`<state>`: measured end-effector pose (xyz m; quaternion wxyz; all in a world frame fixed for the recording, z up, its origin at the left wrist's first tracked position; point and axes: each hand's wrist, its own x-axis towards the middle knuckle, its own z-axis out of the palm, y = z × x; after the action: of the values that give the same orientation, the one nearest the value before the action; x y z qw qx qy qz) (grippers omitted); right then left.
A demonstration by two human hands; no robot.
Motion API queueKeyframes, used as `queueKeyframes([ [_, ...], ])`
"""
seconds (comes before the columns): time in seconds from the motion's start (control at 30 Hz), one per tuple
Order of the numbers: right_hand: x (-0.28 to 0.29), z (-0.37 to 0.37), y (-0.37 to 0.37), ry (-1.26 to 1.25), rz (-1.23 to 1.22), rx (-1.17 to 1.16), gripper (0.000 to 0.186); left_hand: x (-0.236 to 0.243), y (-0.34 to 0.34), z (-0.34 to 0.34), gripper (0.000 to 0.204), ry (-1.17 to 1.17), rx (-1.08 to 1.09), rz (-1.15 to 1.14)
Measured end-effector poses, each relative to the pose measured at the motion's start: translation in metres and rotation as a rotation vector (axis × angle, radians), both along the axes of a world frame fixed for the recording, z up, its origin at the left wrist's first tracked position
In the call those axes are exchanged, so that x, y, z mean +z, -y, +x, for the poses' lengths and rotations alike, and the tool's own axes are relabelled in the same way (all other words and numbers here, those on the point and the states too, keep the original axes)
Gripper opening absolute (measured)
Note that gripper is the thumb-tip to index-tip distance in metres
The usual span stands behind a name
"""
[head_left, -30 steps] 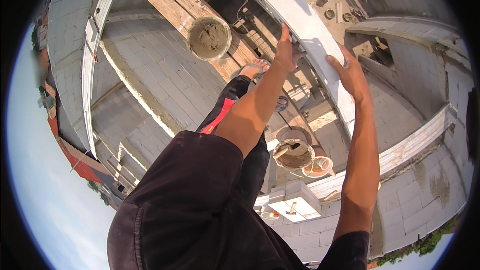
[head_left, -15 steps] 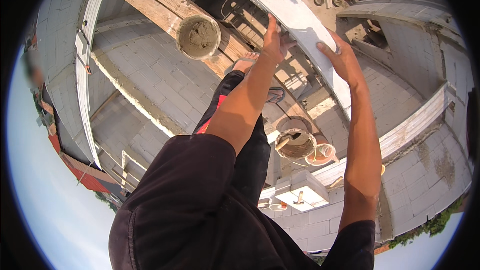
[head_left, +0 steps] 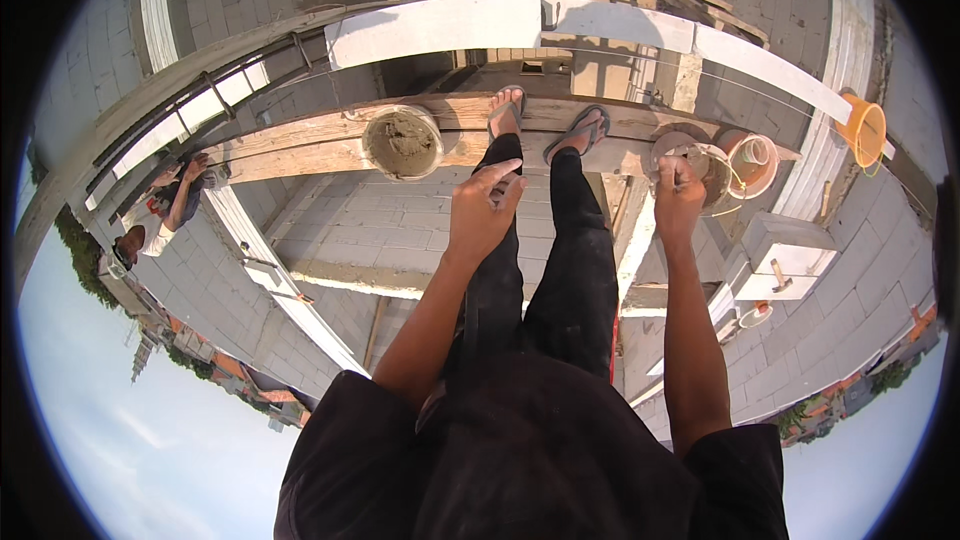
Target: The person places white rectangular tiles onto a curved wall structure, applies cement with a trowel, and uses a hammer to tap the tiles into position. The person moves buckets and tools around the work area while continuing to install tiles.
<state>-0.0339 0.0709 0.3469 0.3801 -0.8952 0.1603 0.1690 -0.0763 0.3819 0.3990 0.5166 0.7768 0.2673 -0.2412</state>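
Note:
My left hand (head_left: 486, 210) hovers over my left leg, fingers partly bent and apart, with nothing in it. Curled closed, my right hand (head_left: 680, 198) is in front of the mortar pail (head_left: 722, 180); whatever its fingers may hold is hidden. A long white block (head_left: 435, 32) lies along the top of the wall beyond my feet, end to end with another white block (head_left: 620, 22). To the left of my feet, a round bucket (head_left: 436, 148) holds grey mortar (head_left: 400, 140). My sandalled feet stand on wooden planks (head_left: 300, 145).
At right stand a pinkish bucket (head_left: 768, 178) and an orange bucket (head_left: 862, 130). A hammer (head_left: 780, 275) lies on stacked white blocks (head_left: 800, 235). Another person (head_left: 165, 202) is at the planks' left end. Openings drop away on both sides of the planks.
Both hands have left the white block and come back toward my body. My right hand has closed and is now at the mortar pail. My view has swung round to face the wall.

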Motion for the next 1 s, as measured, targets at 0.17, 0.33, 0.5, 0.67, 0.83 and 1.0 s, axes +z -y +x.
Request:
queueKeyframes([
  [0.17,0.012,-0.217,0.070,-0.504,-0.127,-0.101,0.024,0.038,-0.044,0.108,0.046,0.540,-0.376,0.494],
  [0.33,0.027,-0.307,0.030,-0.648,0.066,-0.204,0.023,-0.013,-0.086,0.194,0.076,0.476,-0.769,0.755],
  [0.5,0.016,-0.320,-0.034,-0.589,0.114,-0.337,0.025,-0.019,-0.075,0.203,0.080,0.343,-0.801,0.642],
  [0.67,0.016,-0.309,-0.051,-0.589,0.156,-0.376,0.027,-0.019,-0.067,0.203,0.082,0.352,-0.801,0.616],
  [0.83,0.019,-0.307,-0.050,-0.632,0.132,-0.347,0.032,-0.019,-0.074,0.202,0.081,0.368,-0.797,0.615],
  [1.0,0.043,-0.295,-0.068,-0.705,0.225,-0.404,0.064,-0.013,-0.072,0.202,0.081,0.335,-0.794,0.618],
])
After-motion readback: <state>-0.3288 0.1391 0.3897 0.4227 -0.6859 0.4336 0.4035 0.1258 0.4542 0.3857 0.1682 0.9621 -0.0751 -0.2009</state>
